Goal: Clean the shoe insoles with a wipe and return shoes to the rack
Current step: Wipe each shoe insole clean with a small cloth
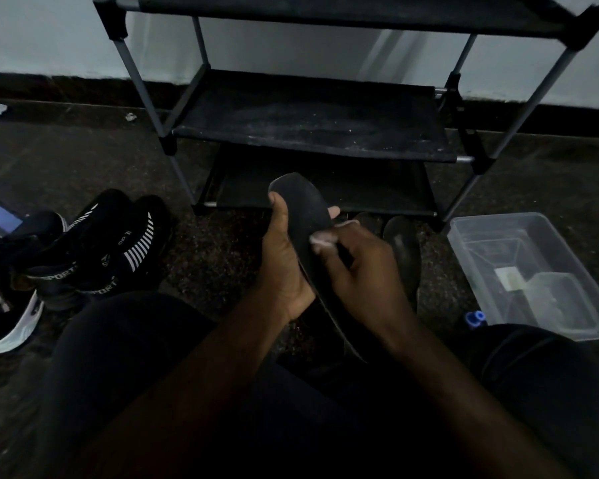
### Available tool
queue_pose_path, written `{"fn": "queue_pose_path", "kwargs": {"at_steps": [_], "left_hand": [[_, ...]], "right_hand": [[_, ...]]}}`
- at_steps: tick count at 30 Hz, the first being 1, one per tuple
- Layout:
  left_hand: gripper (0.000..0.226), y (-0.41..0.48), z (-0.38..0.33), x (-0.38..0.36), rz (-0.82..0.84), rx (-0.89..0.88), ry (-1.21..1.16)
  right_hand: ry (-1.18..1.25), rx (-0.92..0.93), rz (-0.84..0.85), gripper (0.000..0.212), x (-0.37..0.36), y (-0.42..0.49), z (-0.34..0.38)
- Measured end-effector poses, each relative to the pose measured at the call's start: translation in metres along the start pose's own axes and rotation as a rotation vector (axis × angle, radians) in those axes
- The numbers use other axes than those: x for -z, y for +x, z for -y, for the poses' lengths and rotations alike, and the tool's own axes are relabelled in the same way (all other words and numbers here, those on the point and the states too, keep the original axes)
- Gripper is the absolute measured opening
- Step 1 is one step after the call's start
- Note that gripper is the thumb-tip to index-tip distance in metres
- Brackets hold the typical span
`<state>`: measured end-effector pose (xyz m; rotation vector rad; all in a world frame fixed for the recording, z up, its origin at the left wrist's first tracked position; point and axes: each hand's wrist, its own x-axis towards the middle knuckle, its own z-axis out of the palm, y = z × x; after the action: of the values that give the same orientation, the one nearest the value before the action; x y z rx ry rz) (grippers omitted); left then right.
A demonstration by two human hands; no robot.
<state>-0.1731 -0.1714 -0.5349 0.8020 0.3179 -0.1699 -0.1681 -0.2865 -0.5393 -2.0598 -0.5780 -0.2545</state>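
A clear plastic tub (498, 233) is set on the speckled floor (201, 250) by its right edge; a blue cap (475, 319) is seen just beside it.

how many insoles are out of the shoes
2. One insole is held in the left hand; a second insole lies on the floor right of the right hand. Others may hide in the dark.

Black insole (305, 209); black shoes (118, 250), white stripes; black rack (312, 129); clear tub (533, 271).
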Motion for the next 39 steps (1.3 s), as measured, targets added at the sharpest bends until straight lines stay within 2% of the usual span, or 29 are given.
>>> {"fn": "queue_pose_path", "kwargs": {"at_steps": [3, 8, 12, 14, 19, 25, 28, 31, 33, 36, 39], "left_hand": [[0.102, -0.001, -0.001, 0.001, 0.000, -0.014, 0.011], [0.098, 0.000, 0.002, -0.005, -0.022, -0.015, -0.003], [0.099, 0.001, 0.003, 0.000, -0.015, -0.016, -0.007], [0.100, 0.000, 0.001, -0.001, -0.007, -0.033, -0.005], [0.088, 0.002, 0.004, -0.004, 0.005, -0.022, -0.006], [0.099, 0.001, 0.000, 0.001, 0.002, -0.036, 0.004], [0.082, -0.002, -0.004, -0.001, -0.015, -0.064, 0.013], [0.067, 0.003, -0.001, -0.001, -0.029, -0.068, 0.026], [0.067, 0.004, 0.001, -0.001, -0.031, -0.060, 0.004], [0.079, 0.002, 0.001, 0.001, -0.001, -0.007, -0.012], [0.082, 0.000, 0.001, 0.002, 0.009, -0.017, -0.025]], "right_hand": [[0.047, 0.061, 0.076, 0.012, -0.001, -0.005, 0.005], [-0.120, -0.075, -0.162, 0.007, 0.004, 0.010, -0.009], [0.059, 0.014, 0.056, 0.013, -0.002, 0.000, 0.010], [0.048, 0.086, 0.110, 0.014, -0.001, -0.002, 0.012], [-0.215, -0.051, -0.169, 0.011, 0.008, 0.012, -0.009], [0.002, 0.113, 0.077, 0.015, 0.000, -0.003, 0.015], [-0.071, 0.097, 0.038, 0.014, 0.003, 0.002, 0.006], [-0.214, -0.008, -0.088, 0.010, 0.006, 0.008, -0.005], [-0.216, -0.038, -0.115, 0.010, 0.004, 0.007, -0.002], [-0.019, 0.051, -0.001, 0.012, -0.005, -0.003, 0.020], [-0.092, 0.086, 0.021, 0.015, -0.003, 0.001, 0.015]]}}
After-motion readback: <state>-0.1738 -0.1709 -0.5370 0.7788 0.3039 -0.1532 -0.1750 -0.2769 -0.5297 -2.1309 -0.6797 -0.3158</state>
